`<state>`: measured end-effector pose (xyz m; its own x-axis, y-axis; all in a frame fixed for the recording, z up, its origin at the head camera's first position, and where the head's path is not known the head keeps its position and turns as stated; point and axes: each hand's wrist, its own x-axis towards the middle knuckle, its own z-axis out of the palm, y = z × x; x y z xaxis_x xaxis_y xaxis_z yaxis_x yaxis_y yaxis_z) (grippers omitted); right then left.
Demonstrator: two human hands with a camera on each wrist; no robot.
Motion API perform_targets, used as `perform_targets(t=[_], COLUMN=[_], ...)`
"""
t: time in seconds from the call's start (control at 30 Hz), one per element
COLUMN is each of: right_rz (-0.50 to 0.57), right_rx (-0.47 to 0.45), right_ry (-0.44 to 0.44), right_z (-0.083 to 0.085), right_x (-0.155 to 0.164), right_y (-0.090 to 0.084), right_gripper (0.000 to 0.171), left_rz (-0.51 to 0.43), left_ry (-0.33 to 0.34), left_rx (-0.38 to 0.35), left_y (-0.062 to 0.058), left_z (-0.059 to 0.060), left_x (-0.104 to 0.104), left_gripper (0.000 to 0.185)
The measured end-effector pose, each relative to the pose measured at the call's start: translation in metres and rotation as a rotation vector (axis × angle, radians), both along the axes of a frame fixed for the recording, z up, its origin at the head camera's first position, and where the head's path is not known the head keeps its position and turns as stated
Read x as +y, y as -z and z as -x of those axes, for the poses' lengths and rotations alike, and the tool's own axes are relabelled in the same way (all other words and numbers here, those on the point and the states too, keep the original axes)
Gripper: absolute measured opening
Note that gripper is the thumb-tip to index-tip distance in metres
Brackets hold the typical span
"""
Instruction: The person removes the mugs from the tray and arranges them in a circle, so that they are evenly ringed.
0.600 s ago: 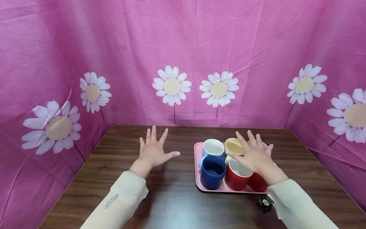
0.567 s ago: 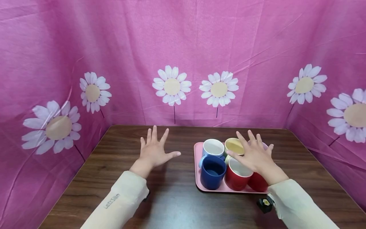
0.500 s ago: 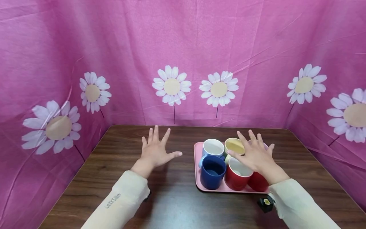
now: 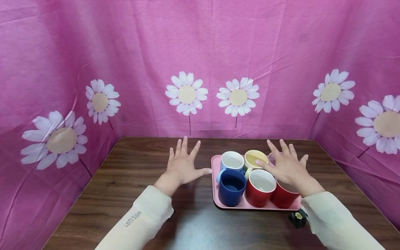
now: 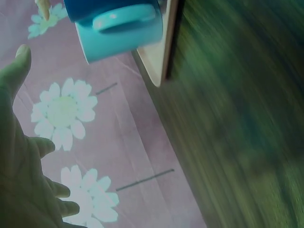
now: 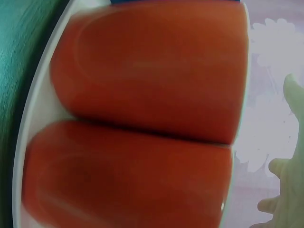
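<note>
Pink curtain [image 4: 200,41]: backdrop beyond both hands.
Right hand [image 4: 286,167]: fingers spread apart, holding nothing, over the mugs [image 4: 257,196]; the nearer hand.
Left hand [image 4: 183,168]: fingers spread, holding nothing, thumb towards the tray [image 4: 216,161].
Mugs: upright, below right hand and leftward.
Tray: long axis sideways, right of left hand.

**Bright head view; dim, green-cast wrist views**

Head view: bright, evenly lit, mostly sharp. Table [image 4: 200,231]: pale glare on the near side of both hands, between left hand [image 4: 183,169] and right hand [image 4: 289,167]; soft shadow beside the left wrist. Cloth [image 4: 200,41], beyond both hands: diffuse sheen, lighter streaks along creases.

Left wrist view: dim, greenish; hand dark, flowers [image 5: 63,112] by its fingers washed out; wood grain smeared.

Right wrist view: hazy, green-tinged; flowers beside the hand bleached nearly featureless; red mugs [image 6: 152,71] soft-edged, faint dull highlights.
</note>
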<state>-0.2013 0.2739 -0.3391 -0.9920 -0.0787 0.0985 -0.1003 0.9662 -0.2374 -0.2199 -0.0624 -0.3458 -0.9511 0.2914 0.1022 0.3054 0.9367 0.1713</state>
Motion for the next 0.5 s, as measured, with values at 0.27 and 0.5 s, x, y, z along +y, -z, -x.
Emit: perform_targets(t=[0.27,0.5], right_rz=[-0.005,-0.004], right_rx=[-0.024,-0.050], right_ry=[0.036,0.050], right_z=[0.004,0.008], right_x=[0.014,0.031], right_y=[-0.002,-0.002], right_gripper=[0.093,0.096], left_rz=[-0.019,-0.035], left_ry=[0.054,0.098], left_rx=[0.013,-0.003], left_y=[0.000,-0.001], left_z=[-0.007,-0.014], left_x=[0.018,0.035], left_gripper=[0.102,0.104])
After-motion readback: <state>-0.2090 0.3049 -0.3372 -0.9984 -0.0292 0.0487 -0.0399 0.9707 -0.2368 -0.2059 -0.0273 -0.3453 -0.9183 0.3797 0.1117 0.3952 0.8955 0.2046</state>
